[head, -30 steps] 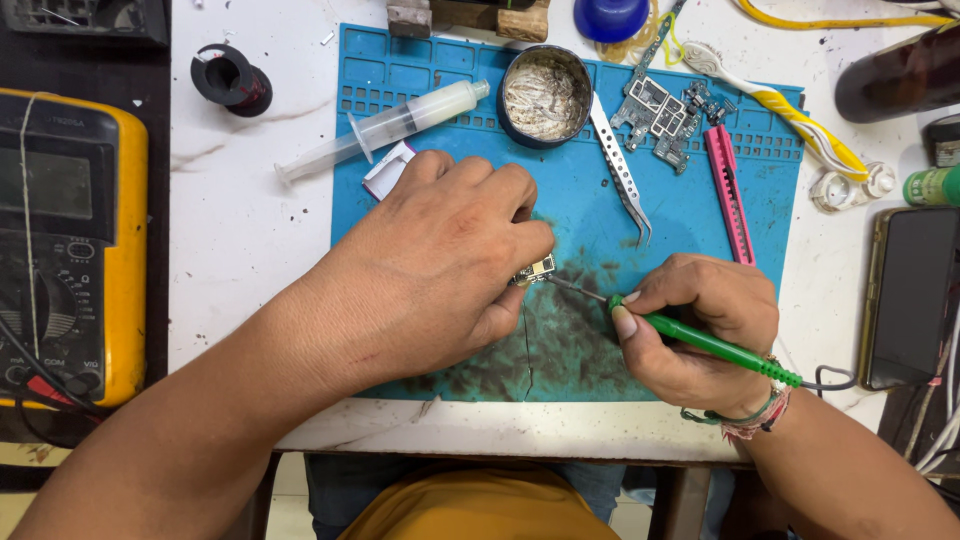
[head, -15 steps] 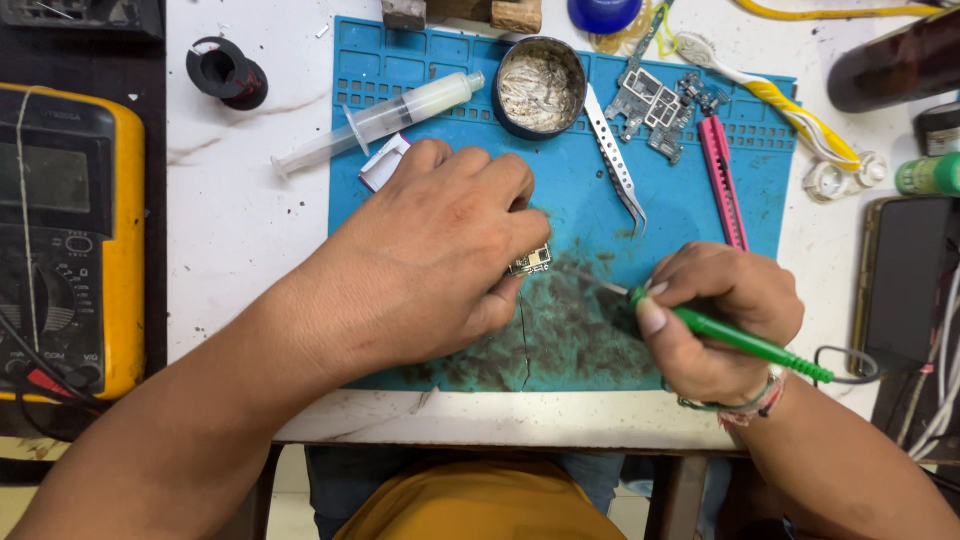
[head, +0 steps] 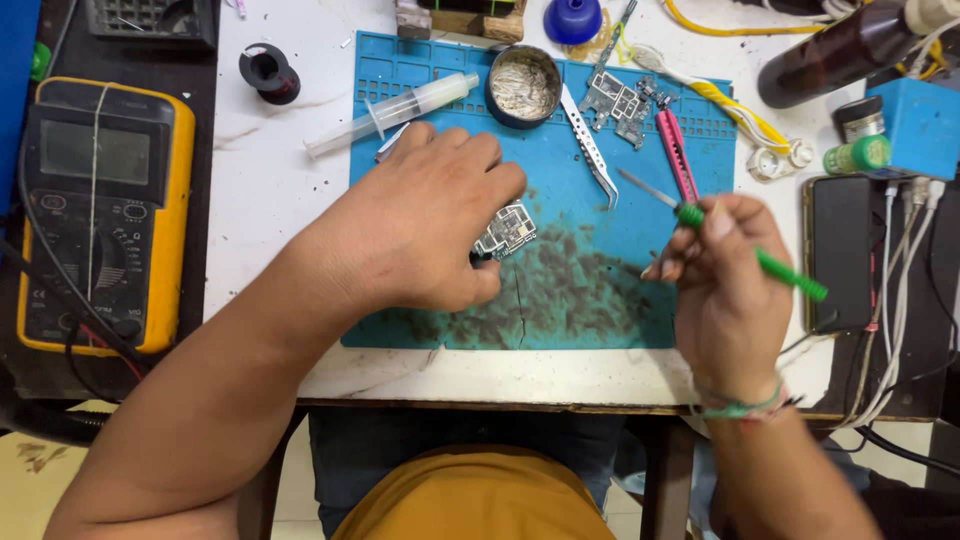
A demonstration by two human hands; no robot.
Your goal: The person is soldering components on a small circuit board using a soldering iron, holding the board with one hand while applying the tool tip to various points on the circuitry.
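My left hand lies palm down on the blue work mat, fingers curled so thumb and fingertips pinch a small circuit board. The board rests on the mat's dark, stained middle, tilted slightly; it is silvery grey with small metal shields and tiny parts, its left edge hidden under my fingers. My right hand is closed around a green-handled tool, its thin metal tip pointing up-left, raised and apart from the board. Metal tweezers lie just beyond.
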